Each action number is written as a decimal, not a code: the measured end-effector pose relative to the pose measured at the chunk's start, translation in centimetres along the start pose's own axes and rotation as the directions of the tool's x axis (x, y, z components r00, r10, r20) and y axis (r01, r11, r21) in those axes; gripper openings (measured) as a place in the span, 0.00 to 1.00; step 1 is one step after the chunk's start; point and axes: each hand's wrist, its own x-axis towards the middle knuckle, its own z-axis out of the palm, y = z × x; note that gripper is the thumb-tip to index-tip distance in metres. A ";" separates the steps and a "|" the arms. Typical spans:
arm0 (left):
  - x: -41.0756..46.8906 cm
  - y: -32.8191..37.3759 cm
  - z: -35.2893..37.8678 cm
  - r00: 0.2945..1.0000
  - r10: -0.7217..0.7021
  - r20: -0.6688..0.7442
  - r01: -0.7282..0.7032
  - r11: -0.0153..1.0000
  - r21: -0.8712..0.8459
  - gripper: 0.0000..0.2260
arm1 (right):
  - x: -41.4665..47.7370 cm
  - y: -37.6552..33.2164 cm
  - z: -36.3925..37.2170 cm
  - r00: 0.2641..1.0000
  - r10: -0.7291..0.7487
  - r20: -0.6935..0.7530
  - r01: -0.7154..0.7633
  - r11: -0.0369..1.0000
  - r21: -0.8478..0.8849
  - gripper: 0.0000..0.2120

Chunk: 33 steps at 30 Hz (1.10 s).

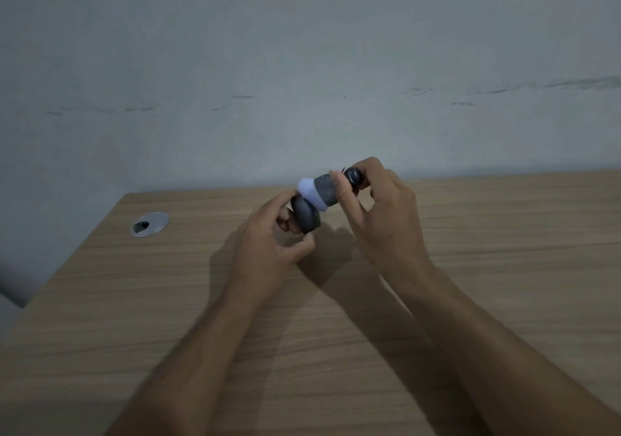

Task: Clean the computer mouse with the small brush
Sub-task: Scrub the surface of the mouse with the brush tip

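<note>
Your wooden desk (470, 301) fills the lower view, set against a pale wall (302, 49), with a round metal cable port (149, 223) near its far left corner, its opening dark inside. Above the desk, your right hand (386, 214) grips the small brush (324, 191), pressing its white bristles onto the dark computer mouse (305, 217). Your left hand (268, 244) pinches that mouse, holding it up on edge.
</note>
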 end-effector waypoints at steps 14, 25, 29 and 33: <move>0.0 -0.4 -0.9 0.998 0.050 -0.041 -0.050 0.999 0.012 0.27 | 0.3 1.1 -0.6 0.966 -0.123 0.229 0.107 0.991 0.079 0.12; 0.2 -1.2 -0.2 0.999 0.007 0.031 -0.008 0.999 0.032 0.21 | 0.8 0.0 -1.1 0.975 0.001 0.220 -0.031 0.990 0.134 0.16; 0.2 -2.0 0.0 0.994 0.102 0.049 -0.107 0.990 0.094 0.22 | 0.6 0.6 -0.7 0.978 0.081 0.194 -0.097 0.993 0.071 0.17; 0.3 -2.1 -0.2 0.969 0.221 0.110 -0.235 0.961 0.146 0.31 | 0.8 3.2 -1.4 0.965 0.241 0.103 -0.238 0.970 -0.044 0.18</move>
